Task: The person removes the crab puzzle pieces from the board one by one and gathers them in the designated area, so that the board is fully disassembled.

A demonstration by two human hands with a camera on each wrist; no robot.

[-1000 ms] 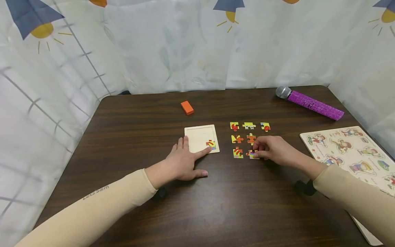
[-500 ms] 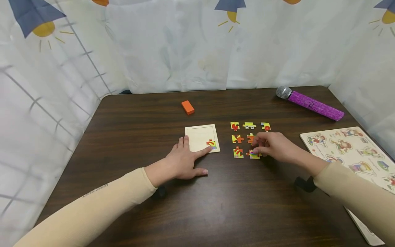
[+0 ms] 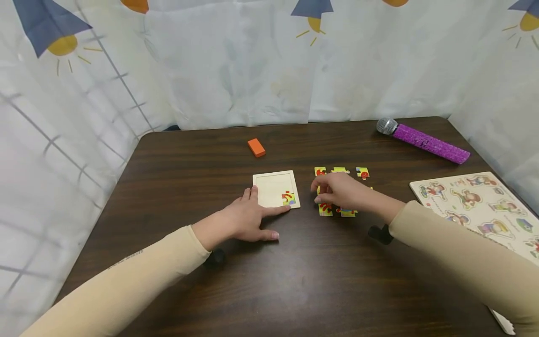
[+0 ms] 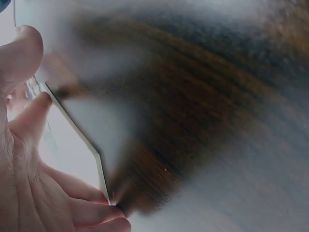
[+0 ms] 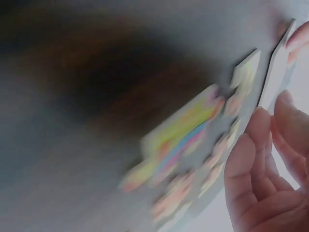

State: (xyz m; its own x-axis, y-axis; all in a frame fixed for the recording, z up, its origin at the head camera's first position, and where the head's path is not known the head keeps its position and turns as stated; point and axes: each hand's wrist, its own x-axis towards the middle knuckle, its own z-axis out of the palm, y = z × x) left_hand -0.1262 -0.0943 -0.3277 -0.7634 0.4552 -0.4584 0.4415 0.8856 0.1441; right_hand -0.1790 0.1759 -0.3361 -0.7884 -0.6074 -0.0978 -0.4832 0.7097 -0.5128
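Observation:
My left hand [image 3: 248,220] lies with its fingers spread at the near left corner of a small wooden puzzle tray [image 3: 269,185]; in the left wrist view its fingers touch the tray's edge [image 4: 82,133]. One jigsaw piece [image 3: 288,198] sits in the tray's near right corner. My right hand [image 3: 347,191] hovers over the loose jigsaw pieces, fingers loosely bent, and hides several of them. Nothing shows between its fingertips in the right wrist view. There, a piece with a rainbow stripe [image 5: 186,130] lies blurred below the hand. A piece with a red pattern [image 3: 325,209] is partly covered.
An orange block [image 3: 256,147] lies beyond the tray. At the back right is a purple glittery microphone [image 3: 425,140]. A wooden board with cartoon figures [image 3: 467,199] covers the table's right side, partly under the right sleeve [image 3: 459,257]. A patterned curtain [image 3: 236,61] hangs behind the table.
My right hand has moved left from the rainbow piece, which stays on the table, to above the left column of pieces. My left index finger has slid nearer to me, onto the tray's rim.

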